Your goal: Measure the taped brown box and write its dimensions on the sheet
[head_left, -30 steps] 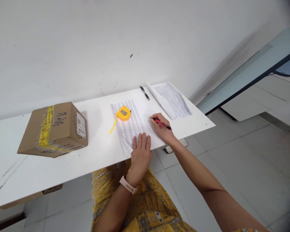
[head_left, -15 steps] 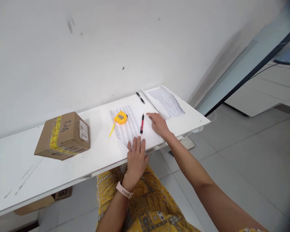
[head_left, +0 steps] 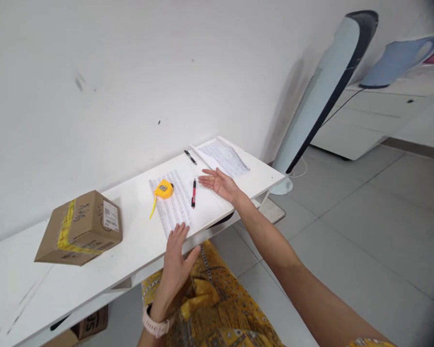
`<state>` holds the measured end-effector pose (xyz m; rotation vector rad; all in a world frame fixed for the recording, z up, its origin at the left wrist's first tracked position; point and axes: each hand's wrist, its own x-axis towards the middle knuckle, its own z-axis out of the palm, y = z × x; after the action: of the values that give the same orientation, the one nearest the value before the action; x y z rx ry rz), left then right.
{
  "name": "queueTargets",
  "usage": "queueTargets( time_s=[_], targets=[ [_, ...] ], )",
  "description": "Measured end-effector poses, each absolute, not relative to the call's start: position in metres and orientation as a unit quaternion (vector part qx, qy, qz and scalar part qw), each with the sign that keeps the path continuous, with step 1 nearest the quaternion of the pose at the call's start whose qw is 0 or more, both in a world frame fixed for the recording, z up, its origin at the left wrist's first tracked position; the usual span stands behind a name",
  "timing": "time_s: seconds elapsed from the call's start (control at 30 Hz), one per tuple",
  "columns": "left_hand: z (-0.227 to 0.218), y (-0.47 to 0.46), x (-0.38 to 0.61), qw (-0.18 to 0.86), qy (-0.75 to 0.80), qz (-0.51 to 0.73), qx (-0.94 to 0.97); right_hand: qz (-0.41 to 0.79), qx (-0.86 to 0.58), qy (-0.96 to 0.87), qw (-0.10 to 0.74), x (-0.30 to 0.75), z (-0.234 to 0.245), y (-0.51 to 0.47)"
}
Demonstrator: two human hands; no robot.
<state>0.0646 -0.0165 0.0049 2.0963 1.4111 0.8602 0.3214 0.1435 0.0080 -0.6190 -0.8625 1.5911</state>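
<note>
My left hand (head_left: 178, 258) is at the desk's front edge, fingers stretched over the near corner of a printed sheet (head_left: 171, 209), thumb apart, holding nothing. Above the right part of the paper is my right hand (head_left: 219, 184), turned on its side with the fingers extended and nothing in it. Just left of those fingertips lies a red and black pen (head_left: 194, 193). A yellow tape measure (head_left: 164, 189) rests on the sheet, a short piece of its tape out. Farther back is a black pen (head_left: 190, 157), beside a second sheet with dense print (head_left: 226, 156).
A taped cardboard box (head_left: 79, 229) stands on the white desk (head_left: 133, 246) to the left. Beyond the right end are a leaning-looking tower fan (head_left: 314, 101) and a blue kettle (head_left: 394, 62) on a white cabinet (head_left: 361, 120). Another box (head_left: 92, 324) is under the desk.
The view has swung right, showing more of the fan and the kettle. My right hand has turned palm sideways with fingers extended. My left thumb has spread away from its fingers.
</note>
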Motion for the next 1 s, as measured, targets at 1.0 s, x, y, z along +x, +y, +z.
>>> queueTargets(
  time_s=[1.0],
  targets=[
    [0.053, 0.126, 0.044, 0.379, 0.498, 0.538, 0.565, 0.696, -0.274, -0.368, 0.552, 0.322, 0.021, 0.12]
  ],
)
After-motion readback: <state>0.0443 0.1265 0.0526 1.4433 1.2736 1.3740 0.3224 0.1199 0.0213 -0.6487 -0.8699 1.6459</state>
